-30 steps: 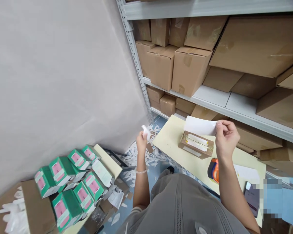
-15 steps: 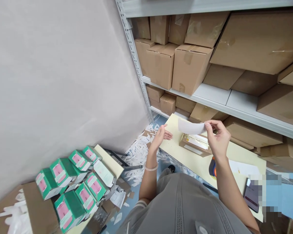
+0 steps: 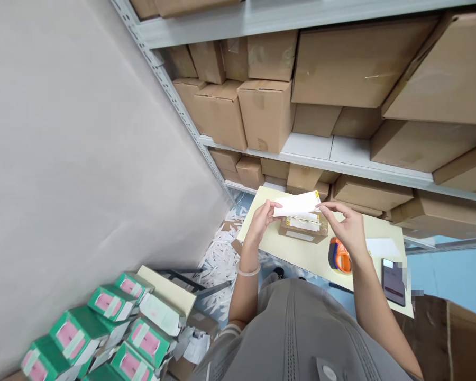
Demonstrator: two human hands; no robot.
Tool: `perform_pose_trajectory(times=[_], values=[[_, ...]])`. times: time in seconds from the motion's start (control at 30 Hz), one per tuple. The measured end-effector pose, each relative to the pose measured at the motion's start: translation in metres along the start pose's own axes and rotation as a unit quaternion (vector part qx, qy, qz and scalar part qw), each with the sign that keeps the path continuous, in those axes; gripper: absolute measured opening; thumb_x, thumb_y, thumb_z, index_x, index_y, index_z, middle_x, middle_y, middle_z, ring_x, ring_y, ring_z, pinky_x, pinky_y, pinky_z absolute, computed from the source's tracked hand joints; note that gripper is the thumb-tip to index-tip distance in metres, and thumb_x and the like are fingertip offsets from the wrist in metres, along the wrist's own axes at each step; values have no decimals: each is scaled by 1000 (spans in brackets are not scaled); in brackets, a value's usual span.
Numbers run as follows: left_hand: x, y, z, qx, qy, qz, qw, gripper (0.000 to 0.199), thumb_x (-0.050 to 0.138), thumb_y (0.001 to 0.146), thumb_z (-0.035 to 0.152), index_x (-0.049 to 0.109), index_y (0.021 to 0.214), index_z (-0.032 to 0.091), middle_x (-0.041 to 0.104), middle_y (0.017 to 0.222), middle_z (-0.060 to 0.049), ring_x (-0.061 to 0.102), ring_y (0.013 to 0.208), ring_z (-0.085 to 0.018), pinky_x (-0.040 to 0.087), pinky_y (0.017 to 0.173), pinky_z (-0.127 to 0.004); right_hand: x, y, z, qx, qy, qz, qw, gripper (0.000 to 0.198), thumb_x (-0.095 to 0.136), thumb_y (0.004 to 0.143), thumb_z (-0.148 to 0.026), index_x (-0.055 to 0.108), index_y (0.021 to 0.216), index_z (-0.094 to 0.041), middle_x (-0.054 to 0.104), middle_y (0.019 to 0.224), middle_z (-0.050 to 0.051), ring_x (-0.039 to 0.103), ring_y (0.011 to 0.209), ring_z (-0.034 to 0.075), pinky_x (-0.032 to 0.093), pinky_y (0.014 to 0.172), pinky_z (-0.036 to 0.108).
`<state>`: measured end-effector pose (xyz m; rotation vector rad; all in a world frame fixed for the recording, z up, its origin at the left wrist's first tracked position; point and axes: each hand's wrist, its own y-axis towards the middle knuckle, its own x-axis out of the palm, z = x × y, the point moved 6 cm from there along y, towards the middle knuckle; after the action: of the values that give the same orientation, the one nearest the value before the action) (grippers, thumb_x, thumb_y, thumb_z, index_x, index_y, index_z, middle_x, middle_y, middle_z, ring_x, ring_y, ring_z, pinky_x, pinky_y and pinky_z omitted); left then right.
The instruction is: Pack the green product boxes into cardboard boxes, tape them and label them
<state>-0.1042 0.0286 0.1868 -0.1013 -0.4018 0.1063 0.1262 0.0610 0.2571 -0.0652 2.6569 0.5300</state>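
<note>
Between my two hands a white label (image 3: 297, 204) with a yellow mark at its upper right corner is stretched out. My left hand (image 3: 262, 218) pinches its left end, and my right hand (image 3: 344, 225) pinches its right end. Just below the label, on the cream table, sits a small cardboard box (image 3: 307, 233) with white labels and clear tape on it. The label hides part of the box's top. Right of the box, near my right wrist, is an orange and blue tape dispenser (image 3: 340, 256).
A phone (image 3: 393, 282) and a white sheet (image 3: 382, 247) lie on the right of the table (image 3: 257, 233). Beyond it, shelves (image 3: 309, 146) hold cardboard boxes. Green and pink boxes (image 3: 77, 338) are stacked at lower left. White paper strips (image 3: 220, 259) cover the floor.
The label has turned over to show its yellow-marked side. My left hand, open and apart before, now grips the label's left end. The view has shifted right.
</note>
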Motion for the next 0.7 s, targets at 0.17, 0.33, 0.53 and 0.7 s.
perform_pose_trajectory(times=[0.17,0.33,0.53,0.7], values=[[15,13,-3,53,104,25,993,37,62,87,52,71,94,17,71,108,-8,65,102,-20,51,87,-29,-9,-10,25,51,62,-111,990,28,66,86,-44,75,104,-24,72,114,6,63,90,20,49,85,35],[34,26,-6,110,174,19,978,21,68,84,35,69,96,17,70,104,-7,63,91,-16,47,83,-26,-12,-19,48,92,148,-177,969,47,68,84,-46,66,128,-27,61,136,7,61,101,21,49,91,37],[40,50,-48,141,306,40,941,20,64,83,16,68,102,21,68,95,-2,51,68,-11,43,69,-23,3,-3,109,134,124,1,983,40,65,83,-50,72,110,-21,72,107,8,63,93,21,50,84,35],[35,72,-108,115,376,52,918,27,62,82,10,67,108,20,68,99,-4,57,73,-14,49,76,-28,35,2,163,126,-25,72,989,31,60,80,-38,72,99,-17,70,91,8,59,75,20,50,77,36]])
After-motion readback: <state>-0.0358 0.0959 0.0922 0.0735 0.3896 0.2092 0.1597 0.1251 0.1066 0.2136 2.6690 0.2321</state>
